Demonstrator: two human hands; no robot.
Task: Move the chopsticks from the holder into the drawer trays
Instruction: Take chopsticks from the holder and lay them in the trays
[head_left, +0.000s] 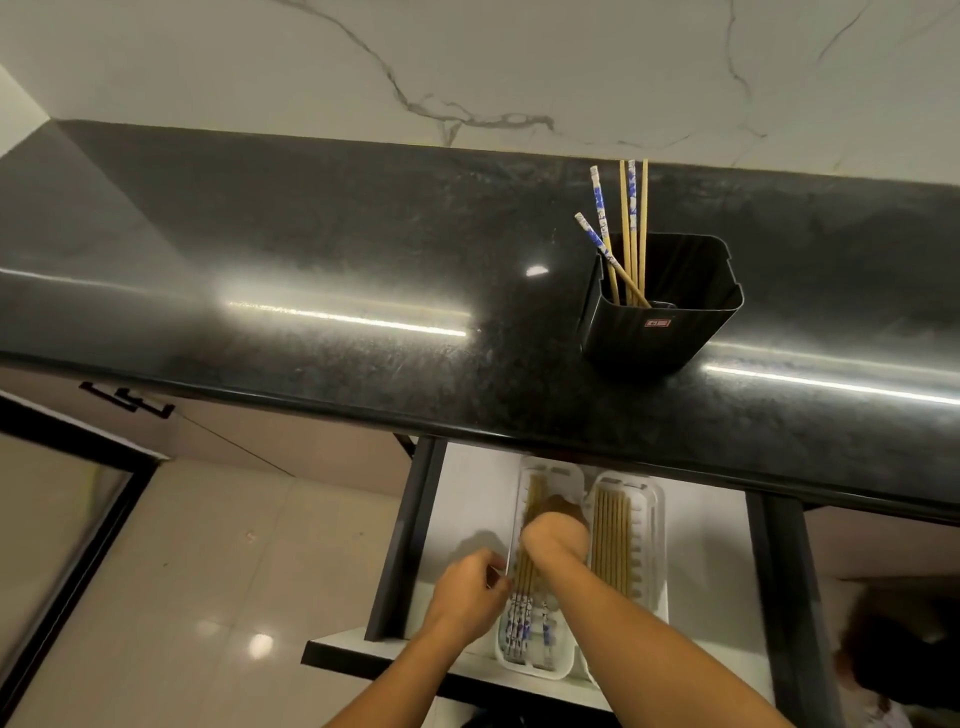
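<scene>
A black holder (649, 338) stands on the counter with several chopsticks (631, 218) upright in it, some plain wood, some with blue-and-white tops. Below, an open drawer (467, 499) holds two white trays. The left tray (535, 670) carries blue-and-white-topped chopsticks (522, 618); the right tray (655, 519) carries plain wooden chopsticks (613, 540). My right hand (556, 538) is closed down over the chopsticks in the left tray and hides their middle. My left hand (467, 590) has its fingers pinched at that tray's left rim.
The glossy black countertop (311, 260) overhangs the back of the drawer and hides the trays' far ends. A marble wall rises behind it. Black drawer rails (410, 530) flank the trays. Light floor tiles lie at lower left, a dark object at lower right.
</scene>
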